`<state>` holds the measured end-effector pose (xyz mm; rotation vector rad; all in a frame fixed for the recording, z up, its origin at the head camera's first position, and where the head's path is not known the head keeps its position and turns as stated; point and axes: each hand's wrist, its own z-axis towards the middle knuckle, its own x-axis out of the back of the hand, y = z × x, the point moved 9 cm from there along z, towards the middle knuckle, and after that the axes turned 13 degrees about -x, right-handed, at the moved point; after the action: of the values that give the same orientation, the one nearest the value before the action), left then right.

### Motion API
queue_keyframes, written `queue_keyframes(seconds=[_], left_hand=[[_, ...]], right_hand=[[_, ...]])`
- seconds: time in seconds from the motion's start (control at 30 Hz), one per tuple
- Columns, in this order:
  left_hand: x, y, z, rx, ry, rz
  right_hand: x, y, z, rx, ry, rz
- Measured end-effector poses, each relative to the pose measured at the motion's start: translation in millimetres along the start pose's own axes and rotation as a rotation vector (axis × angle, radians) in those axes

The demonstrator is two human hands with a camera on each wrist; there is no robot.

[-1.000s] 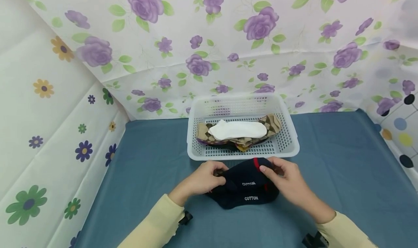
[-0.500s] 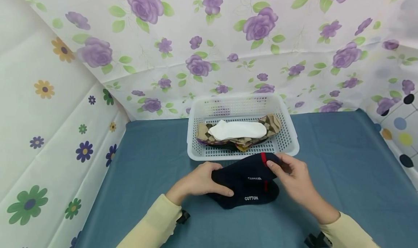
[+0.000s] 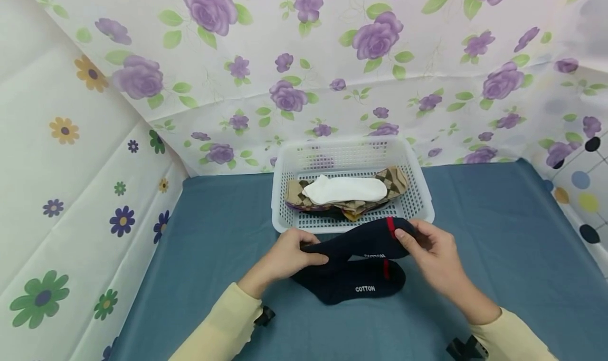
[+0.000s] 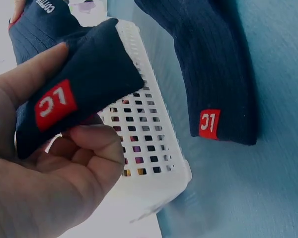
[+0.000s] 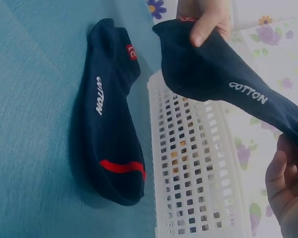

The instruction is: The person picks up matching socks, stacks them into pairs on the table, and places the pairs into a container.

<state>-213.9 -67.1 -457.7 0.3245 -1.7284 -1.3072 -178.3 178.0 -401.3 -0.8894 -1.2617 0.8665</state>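
Observation:
Between my two hands a navy sock (image 3: pixel 361 239) with a red toe stripe and white COTTON lettering hangs stretched above the table. My left hand (image 3: pixel 290 255) pinches its cuff, where a red LC patch (image 4: pixel 55 105) shows in the left wrist view. The toe end is pinched by my right hand (image 3: pixel 437 250), thumb on top near the stripe. Below, a matching navy sock (image 3: pixel 351 284) lies flat on the blue cloth; in the right wrist view this second sock (image 5: pixel 111 119) is apart from the held one.
Just behind the hands stands a white plastic basket (image 3: pixel 425 202) with perforated walls. Inside it lie a folded white sock (image 3: pixel 347 189) and brown checked socks (image 3: pixel 394 181). Flowered sheets (image 3: pixel 237 86) rise behind and at both sides of the blue cloth (image 3: pixel 218 213).
The upper sock has been lifted off the lower one and drawn out straighter. My right hand has moved up and right with the toe; my left hand has shifted slightly left with the cuff.

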Motion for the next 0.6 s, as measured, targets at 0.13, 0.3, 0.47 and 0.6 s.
queue_keyframes(seconds=[0.13,0.3,0.47,0.6], left_hand=[[6.8,-1.0,-3.4,0.025,0.025,0.014],[13.8,-8.5,-10.0,0.088,0.055,-0.035],[19.9,-13.9,-16.5,0.115,0.110,-0.134],[26.8,-12.0,-20.5,0.098,0.150,-0.139]], right_hand=[[4,-14,-3.6,-0.008,0.008,-0.023],[7,-18,-5.0,-0.019,0.021,-0.047],[9,-11,-6.2,-0.049,0.022,-0.071],[13,-7,-9.2,-0.071,0.033,-0.112]])
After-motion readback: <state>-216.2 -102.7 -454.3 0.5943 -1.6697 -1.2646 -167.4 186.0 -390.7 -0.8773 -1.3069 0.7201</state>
